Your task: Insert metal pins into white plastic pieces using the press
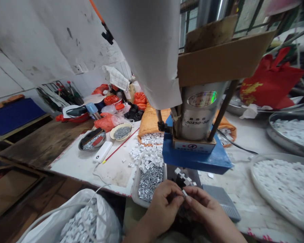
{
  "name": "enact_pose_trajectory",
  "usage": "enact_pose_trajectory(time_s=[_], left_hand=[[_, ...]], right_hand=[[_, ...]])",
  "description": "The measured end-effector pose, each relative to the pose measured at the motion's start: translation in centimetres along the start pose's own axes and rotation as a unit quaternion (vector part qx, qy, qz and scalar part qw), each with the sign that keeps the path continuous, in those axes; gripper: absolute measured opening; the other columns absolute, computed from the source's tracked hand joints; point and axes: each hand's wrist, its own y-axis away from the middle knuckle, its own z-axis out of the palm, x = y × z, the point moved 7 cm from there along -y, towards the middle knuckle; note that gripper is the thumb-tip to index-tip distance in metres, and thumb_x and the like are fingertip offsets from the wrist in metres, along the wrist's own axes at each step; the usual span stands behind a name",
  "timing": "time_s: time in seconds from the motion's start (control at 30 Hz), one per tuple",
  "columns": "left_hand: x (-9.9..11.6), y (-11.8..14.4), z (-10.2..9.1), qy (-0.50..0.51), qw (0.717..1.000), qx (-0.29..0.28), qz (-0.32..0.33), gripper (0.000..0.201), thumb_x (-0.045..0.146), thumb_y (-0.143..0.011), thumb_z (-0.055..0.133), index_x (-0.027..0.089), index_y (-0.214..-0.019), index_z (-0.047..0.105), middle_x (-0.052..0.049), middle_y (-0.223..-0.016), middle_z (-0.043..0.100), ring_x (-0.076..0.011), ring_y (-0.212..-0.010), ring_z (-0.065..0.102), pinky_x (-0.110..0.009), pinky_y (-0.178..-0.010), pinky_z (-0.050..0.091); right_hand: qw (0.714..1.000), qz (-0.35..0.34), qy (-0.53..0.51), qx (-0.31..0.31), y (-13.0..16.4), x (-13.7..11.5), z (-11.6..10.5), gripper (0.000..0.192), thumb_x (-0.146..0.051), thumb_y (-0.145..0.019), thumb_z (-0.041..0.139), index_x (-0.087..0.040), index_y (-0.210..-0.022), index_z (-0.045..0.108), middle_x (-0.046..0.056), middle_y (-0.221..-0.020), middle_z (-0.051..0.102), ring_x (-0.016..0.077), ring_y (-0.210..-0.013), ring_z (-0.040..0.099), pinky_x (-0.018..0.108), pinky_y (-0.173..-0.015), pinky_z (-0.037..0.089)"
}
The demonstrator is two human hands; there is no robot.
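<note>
My right hand (208, 206) pinches a small white plastic piece (184, 193) between thumb and fingers. Touching it from the other side are the pinched fingertips of my left hand (166, 201); what they hold, if anything, is hidden. Just beyond both hands, several white plastic pieces (183, 176) lie on a dark plate below the blue head (195, 158) of a bench press. Left of the press stands a clear plastic tub (135, 189), with steel nails (150, 184) in front and white pieces heaped behind.
A grey foot-pedal-like box (221, 201) sits right of my hands. Round trays (255, 179) of white pieces stand at the right. A white sack (111, 216) of similar pieces is at lower left. Nail bowls (111, 134), a white power bank (103, 152) and a red stick (121, 144) lie further left.
</note>
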Motion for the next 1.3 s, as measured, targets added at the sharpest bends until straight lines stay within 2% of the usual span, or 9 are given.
enact_pose_trajectory(time_s=[0.43, 0.57, 0.77, 0.87, 0.93, 1.0, 1.07, 1.17, 1.3], left_hand=[[1.7, -0.2, -0.8, -0.036, 0.997, 0.028, 0.066, 0.012, 0.008, -0.081, 0.053, 0.017, -0.080, 0.061, -0.004, -0.084, 0.061, -0.0169, -0.083, 0.058, -0.028, -0.076, 0.046], [1.8, -0.1, -0.5, -0.034, 0.996, 0.011, 0.078, 0.014, 0.006, -0.080, 0.055, 0.017, -0.079, 0.063, -0.005, -0.086, 0.060, -0.0167, -0.084, 0.058, -0.028, -0.078, 0.046], [0.1, -0.5, 0.2, 0.038, 0.999, -0.013, -0.023, 0.012, 0.006, -0.071, 0.066, 0.016, -0.068, 0.060, -0.004, -0.091, 0.060, -0.0163, -0.085, 0.058, -0.025, -0.074, 0.045], [-1.2, -0.3, 0.9, 0.159, 0.981, -0.031, -0.103, 0.012, 0.016, -0.073, 0.066, 0.017, -0.077, 0.055, -0.002, -0.083, 0.060, -0.0139, -0.071, 0.059, -0.024, -0.064, 0.047], [-1.6, -0.1, 1.0, 0.172, 0.976, -0.038, -0.127, 0.016, 0.019, -0.075, 0.064, 0.018, -0.087, 0.053, 0.000, -0.076, 0.059, -0.0126, -0.063, 0.057, -0.024, -0.058, 0.047], [-0.9, 0.0, 0.6, 0.083, 0.992, -0.031, -0.085, 0.022, 0.015, -0.074, 0.065, 0.019, -0.093, 0.056, -0.001, -0.081, 0.060, -0.0147, -0.072, 0.058, -0.026, -0.066, 0.048], [0.4, 0.1, 0.2, -0.029, 0.999, -0.024, 0.003, 0.025, 0.008, -0.073, 0.063, 0.019, -0.095, 0.059, -0.004, -0.094, 0.060, -0.0179, -0.088, 0.057, -0.031, -0.081, 0.046], [2.1, 0.3, 0.2, -0.122, 0.985, -0.030, 0.118, 0.030, 0.001, -0.074, 0.057, 0.020, -0.097, 0.061, -0.006, -0.102, 0.059, -0.0197, -0.097, 0.054, -0.034, -0.089, 0.044], [3.1, 0.3, 1.0, -0.193, 0.961, -0.044, 0.191, 0.029, 0.002, -0.075, 0.054, 0.017, -0.100, 0.059, -0.008, -0.098, 0.061, -0.0205, -0.093, 0.054, -0.036, -0.085, 0.045]], right_hand=[[0.999, 0.007, -0.038, 0.015, 0.5, -0.9, 0.6, 0.039, -0.038, -0.055, 0.083, -0.022, -0.088, 0.069, -0.003, -0.065, 0.065, 0.0049, -0.043, 0.046, 0.017, -0.040, 0.034], [0.999, 0.004, -0.033, 0.003, 0.6, -0.9, 0.6, 0.036, -0.038, -0.057, 0.082, -0.023, -0.087, 0.071, -0.002, -0.070, 0.067, 0.0038, -0.043, 0.045, 0.017, -0.041, 0.036], [1.000, 0.002, -0.010, -0.028, 0.8, -1.1, 0.8, 0.030, -0.039, -0.063, 0.079, -0.022, -0.087, 0.073, -0.001, -0.066, 0.066, 0.0051, -0.048, 0.047, 0.016, -0.044, 0.037], [0.999, -0.010, 0.011, -0.039, 1.0, -1.6, 1.0, 0.029, -0.038, -0.063, 0.079, -0.022, -0.087, 0.073, -0.002, -0.064, 0.064, 0.0064, -0.051, 0.048, 0.016, -0.045, 0.038], [0.999, -0.014, 0.012, -0.049, 1.1, -1.9, 1.3, 0.029, -0.037, -0.063, 0.079, -0.021, -0.086, 0.073, -0.002, -0.062, 0.063, 0.0068, -0.051, 0.049, 0.017, -0.045, 0.039], [0.999, -0.010, -0.007, -0.050, 1.2, -2.0, 1.4, 0.029, -0.037, -0.064, 0.079, -0.021, -0.086, 0.072, -0.002, -0.066, 0.064, 0.0060, -0.049, 0.048, 0.017, -0.045, 0.039], [0.998, 0.006, -0.035, -0.050, 1.2, -1.9, 1.5, 0.031, -0.038, -0.064, 0.078, -0.020, -0.088, 0.071, 0.000, -0.070, 0.066, 0.0058, -0.048, 0.048, 0.019, -0.045, 0.041], [0.998, 0.022, -0.042, -0.049, 1.1, -1.6, 1.6, 0.035, -0.038, -0.061, 0.079, -0.020, -0.089, 0.068, 0.001, -0.072, 0.067, 0.0074, -0.049, 0.051, 0.020, -0.046, 0.041], [1.000, 0.007, 0.007, -0.010, 0.7, -1.7, 1.1, 0.032, -0.041, -0.059, 0.079, -0.019, -0.079, 0.066, -0.003, -0.061, 0.062, 0.0066, -0.045, 0.049, 0.018, -0.042, 0.037]])
